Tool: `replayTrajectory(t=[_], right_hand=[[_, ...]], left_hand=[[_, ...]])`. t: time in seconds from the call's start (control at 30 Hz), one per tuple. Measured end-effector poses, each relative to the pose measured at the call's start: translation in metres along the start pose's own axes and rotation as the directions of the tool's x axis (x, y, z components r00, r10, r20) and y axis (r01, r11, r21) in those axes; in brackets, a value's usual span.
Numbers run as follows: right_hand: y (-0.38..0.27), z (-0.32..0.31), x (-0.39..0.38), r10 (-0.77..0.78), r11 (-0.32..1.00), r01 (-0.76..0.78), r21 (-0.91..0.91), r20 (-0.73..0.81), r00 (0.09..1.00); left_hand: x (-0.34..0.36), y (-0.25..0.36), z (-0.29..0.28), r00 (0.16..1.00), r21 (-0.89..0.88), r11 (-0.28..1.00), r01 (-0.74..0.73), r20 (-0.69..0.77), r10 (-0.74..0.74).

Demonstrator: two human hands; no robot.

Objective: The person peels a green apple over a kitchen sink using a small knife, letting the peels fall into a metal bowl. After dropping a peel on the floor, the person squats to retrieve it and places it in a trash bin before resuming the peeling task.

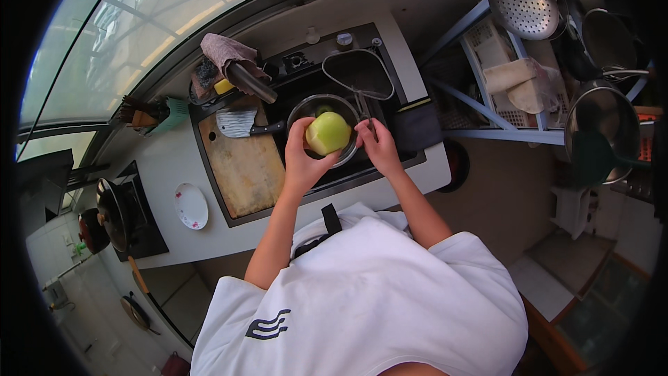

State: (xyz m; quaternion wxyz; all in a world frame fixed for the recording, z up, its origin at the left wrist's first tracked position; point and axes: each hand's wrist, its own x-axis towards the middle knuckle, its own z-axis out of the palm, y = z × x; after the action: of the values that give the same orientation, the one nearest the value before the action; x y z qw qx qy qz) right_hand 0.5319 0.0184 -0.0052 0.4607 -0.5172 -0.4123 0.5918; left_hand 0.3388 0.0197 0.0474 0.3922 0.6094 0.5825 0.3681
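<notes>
My left hand point(305, 160) is wrapped round a large, round, pale-green fruit or vegetable point(328, 133), whose exact kind I cannot tell. A lighter, yellowish patch shows on its lower left side. Just to its right, my right hand point(378, 145) is closed on a slim, dark-grey tool point(363, 106) that looks like a peeler; the fingers hide part of it. Under the green piece stands a round steel bowl point(300, 106) in the dark sink point(283, 90). Left of the sink, a broad-bladed knife point(236, 123) with a black handle lies on a wooden cutting board point(240, 174).
A faucet draped with a pinkish cloth point(228, 49) reaches over the sink's far left. A looped hose point(391, 76) lies at its back right. On the left counter are a white plate point(191, 207) and a lidded wok point(113, 214). Right, a shelf rack point(532, 137) holds pans.
</notes>
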Motion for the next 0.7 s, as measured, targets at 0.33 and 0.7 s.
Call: replayTrajectory(t=[0.33, 0.7], right_hand=[[0.064, 0.005, -0.004, 0.320, 0.944, -0.327, 0.050, 0.110, 0.941], [-0.057, -0.008, 0.004, -0.136, 0.925, 0.107, -0.364, -0.056, 0.989]], left_hand=[[-0.025, -0.057, -0.035, 0.827, -0.424, 0.737, 0.526, 0.458, -0.326], [0.053, -0.014, 0.034, 0.994, -0.072, 0.996, 0.059, -0.084, -0.065]])
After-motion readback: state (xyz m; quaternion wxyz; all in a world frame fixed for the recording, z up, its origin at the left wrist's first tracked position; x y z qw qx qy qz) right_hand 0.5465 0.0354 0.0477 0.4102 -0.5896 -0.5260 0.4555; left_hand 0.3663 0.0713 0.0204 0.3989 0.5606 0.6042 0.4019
